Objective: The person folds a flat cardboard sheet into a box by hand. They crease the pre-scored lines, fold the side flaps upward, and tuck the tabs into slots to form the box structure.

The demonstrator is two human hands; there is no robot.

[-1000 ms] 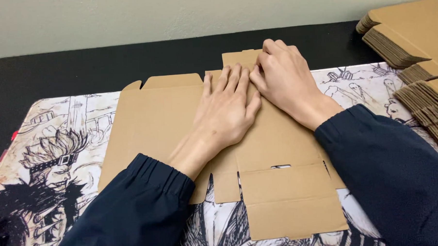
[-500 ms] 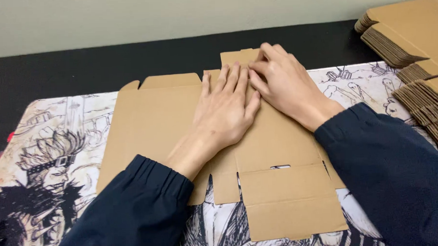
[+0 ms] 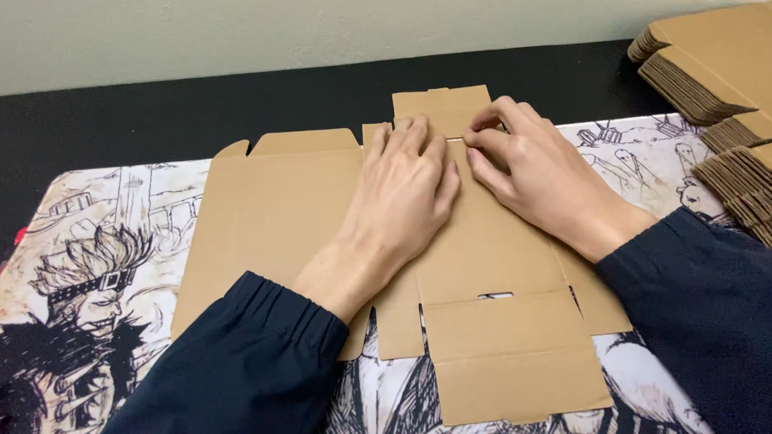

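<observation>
Flat die-cut cardboard box blank (image 3: 317, 211) on comic-print desk mat (image 3: 105, 252), folding stage: left hand (image 3: 406, 191) pressed flat open, right hand (image 3: 530, 169) fingertips (image 3: 477, 141) pinching top flap crease, next needs flap raised

Both arms wear long dark navy sleeves with gathered, elasticated cuffs ending at the wrists, leaving the left hand (image 3: 402, 195) and right hand (image 3: 534, 173) bare, without rings or watch.
</observation>
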